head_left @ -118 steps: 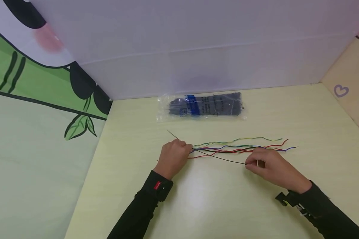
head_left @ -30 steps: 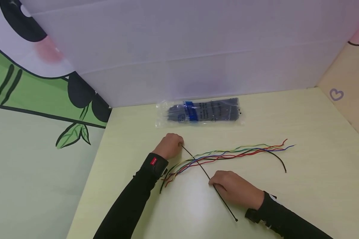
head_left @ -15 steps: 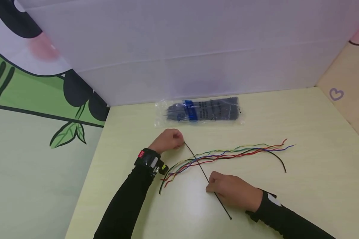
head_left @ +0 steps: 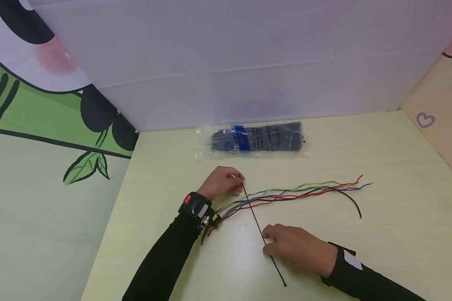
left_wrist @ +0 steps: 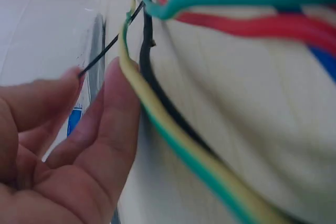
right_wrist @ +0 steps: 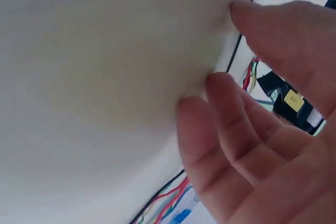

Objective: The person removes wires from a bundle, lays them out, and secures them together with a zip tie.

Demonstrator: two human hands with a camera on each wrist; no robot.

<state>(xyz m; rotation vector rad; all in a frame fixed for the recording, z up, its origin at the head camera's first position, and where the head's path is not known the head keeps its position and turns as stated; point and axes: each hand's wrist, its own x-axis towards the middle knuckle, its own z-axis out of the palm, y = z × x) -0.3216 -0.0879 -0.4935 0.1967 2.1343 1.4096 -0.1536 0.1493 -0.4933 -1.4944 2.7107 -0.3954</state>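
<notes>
A thin black cable tie (head_left: 256, 219) lies slantwise across a loose bundle of coloured wires (head_left: 297, 195), its small head at the near end. My left hand (head_left: 222, 182) pinches the tie's far tip between thumb and finger, just beyond the wires; the left wrist view shows the tie (left_wrist: 105, 51) leaving those fingertips. Red, blue, black and yellow-green strands make up the bundle, and my left wrist partly covers their left ends. Beside the near half of the tie is my right hand (head_left: 301, 246), thumb and fingers apart; in the right wrist view the tie (right_wrist: 234, 53) runs past the gap between them.
A clear plastic bag of dark cable ties (head_left: 273, 138) with a blue label lies at the back of the pale table (head_left: 380, 146). Behind it rises a white panel (head_left: 248, 96), with printed panels at both sides.
Earlier, my left hand was on the wires' left part; it now holds the tie's tip. Over the last half second it shifted right, and my right hand moved nearer, fingers parted. The tie turned steeper.
</notes>
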